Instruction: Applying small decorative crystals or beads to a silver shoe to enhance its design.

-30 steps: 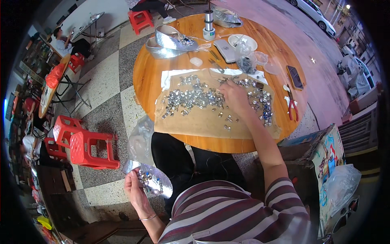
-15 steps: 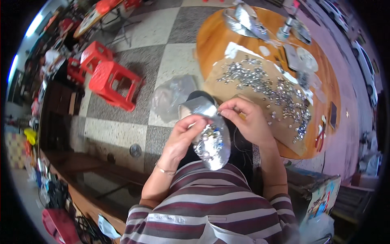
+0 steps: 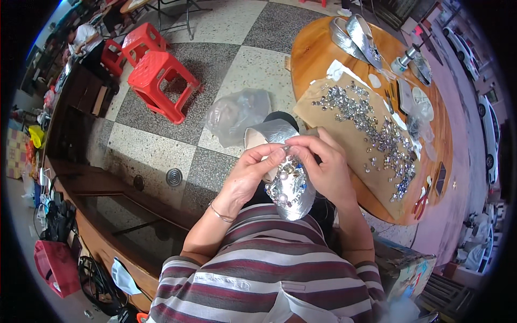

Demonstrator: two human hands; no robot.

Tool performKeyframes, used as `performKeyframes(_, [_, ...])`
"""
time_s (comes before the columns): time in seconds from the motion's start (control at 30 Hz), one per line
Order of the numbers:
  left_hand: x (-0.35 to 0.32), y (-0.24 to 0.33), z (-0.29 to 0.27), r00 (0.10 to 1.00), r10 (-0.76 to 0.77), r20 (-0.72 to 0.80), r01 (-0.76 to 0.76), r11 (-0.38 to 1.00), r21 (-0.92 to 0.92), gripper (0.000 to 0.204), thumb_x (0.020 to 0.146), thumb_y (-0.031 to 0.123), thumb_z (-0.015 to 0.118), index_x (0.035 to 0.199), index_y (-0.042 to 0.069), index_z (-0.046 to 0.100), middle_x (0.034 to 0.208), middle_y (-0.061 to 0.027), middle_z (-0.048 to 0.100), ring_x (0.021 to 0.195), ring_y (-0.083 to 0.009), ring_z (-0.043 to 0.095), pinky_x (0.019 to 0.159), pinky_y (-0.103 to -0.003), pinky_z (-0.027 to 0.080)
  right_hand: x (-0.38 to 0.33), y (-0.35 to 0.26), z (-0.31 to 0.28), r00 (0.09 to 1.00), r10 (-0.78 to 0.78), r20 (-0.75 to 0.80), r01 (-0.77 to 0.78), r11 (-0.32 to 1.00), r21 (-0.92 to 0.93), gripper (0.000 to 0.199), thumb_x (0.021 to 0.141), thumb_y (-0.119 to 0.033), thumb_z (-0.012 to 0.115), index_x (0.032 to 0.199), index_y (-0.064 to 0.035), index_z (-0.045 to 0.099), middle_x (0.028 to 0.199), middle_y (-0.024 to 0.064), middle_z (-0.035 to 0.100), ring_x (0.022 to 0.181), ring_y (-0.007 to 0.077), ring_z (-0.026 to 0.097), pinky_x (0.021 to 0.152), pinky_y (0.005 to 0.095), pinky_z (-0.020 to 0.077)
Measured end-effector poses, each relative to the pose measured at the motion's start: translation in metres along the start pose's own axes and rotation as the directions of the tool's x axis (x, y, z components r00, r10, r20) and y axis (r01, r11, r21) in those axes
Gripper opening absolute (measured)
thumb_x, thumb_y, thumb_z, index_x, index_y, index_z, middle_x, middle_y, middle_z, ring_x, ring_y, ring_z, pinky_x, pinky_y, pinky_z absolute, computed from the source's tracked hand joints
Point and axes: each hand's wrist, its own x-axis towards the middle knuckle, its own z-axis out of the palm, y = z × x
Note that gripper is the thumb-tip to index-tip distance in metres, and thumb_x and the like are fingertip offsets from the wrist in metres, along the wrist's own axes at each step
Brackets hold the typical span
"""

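A silver shoe [image 3: 293,207] rests over my lap, its front part covered with clear, blue and pearl-like stones. My left hand [image 3: 247,175] pinches it at the edge of its opening, thumb on the stones' side. My right hand [image 3: 326,167] is closed in a pinch at the same edge, its fingertips meeting those of the left. Whatever lies between the right fingertips is too small and too covered to make out. To the right, many loose clear and blue stones [image 3: 385,140] are spread over brown paper [image 3: 323,110] on a round wooden table [image 3: 312,46].
More silver shoes [image 3: 350,40] lie at the table's far side, with a small canister [image 3: 399,64] beside them. Red-handled pliers [image 3: 421,203] lie near its right edge. A plastic bag [image 3: 237,116] and red stools [image 3: 161,81] stand on the checkered floor. A wooden cabinet [image 3: 107,237] borders the left.
My right hand has moved in from beside the shoe to meet the left fingertips at its edge. The left hand keeps its hold. The whole view has shifted slightly.
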Motion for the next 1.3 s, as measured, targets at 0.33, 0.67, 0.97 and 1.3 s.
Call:
performKeyframes(0.33, [-0.006,0.017,-0.003,1.0,-0.018,-0.005,0.018,0.999,-0.048,0.027,0.091,0.02,0.053,0.104,-0.002,0.062,0.095,-0.0064,0.065,0.085,-0.01,0.06,0.078,-0.022,0.046,0.003,-0.008,0.006,0.999,-0.024,-0.038,0.024,1.0,0.017,0.012,0.08,-0.004,0.061,0.091,-0.0042,0.066,0.075,0.0079,0.055,0.061,0.0173,0.054,0.054,0.0272,0.0436])
performKeyframes(0.67, [-0.013,0.019,0.001,0.992,0.094,-0.082,-0.093,0.996,0.012,0.021,0.087,0.012,0.058,0.104,0.001,0.063,0.093,-0.0075,0.066,0.083,-0.012,0.061,0.076,-0.023,0.047,-0.005,-0.021,0.013,0.99,0.017,-0.142,-0.011,0.999,0.046,0.012,0.079,-0.004,0.064,0.092,-0.0038,0.066,0.074,0.0069,0.056,0.063,0.0126,0.054,0.054,0.0238,0.0419])
performKeyframes(0.97, [-0.027,0.015,0.017,0.773,0.627,-0.093,-0.444,0.64,0.628,0.02,0.077,0.003,0.068,0.096,0.0,0.066,0.088,-0.0057,0.067,0.077,-0.0102,0.06,0.072,-0.02,0.046,-0.02,-0.001,0.032,0.983,0.108,-0.151,-0.039,0.918,0.396,0.014,0.086,-0.003,0.058,0.099,0.0034,0.06,0.086,0.0021,0.06,0.069,0.0066,0.051,0.061,0.0185,0.0413])
performKeyframes(1.3, [-0.028,0.016,0.014,0.77,0.631,-0.095,-0.435,0.628,0.646,0.015,0.081,0.01,0.067,0.094,0.004,0.068,0.082,-0.0042,0.064,0.07,-0.0076,0.057,0.058,-0.021,0.046,-0.023,-0.005,0.038,0.95,0.269,-0.157,-0.138,0.814,0.564,0.014,0.084,-0.005,0.061,0.097,-0.0007,0.063,0.086,0.0033,0.057,0.065,0.0072,0.051,0.058,0.02,0.0417])
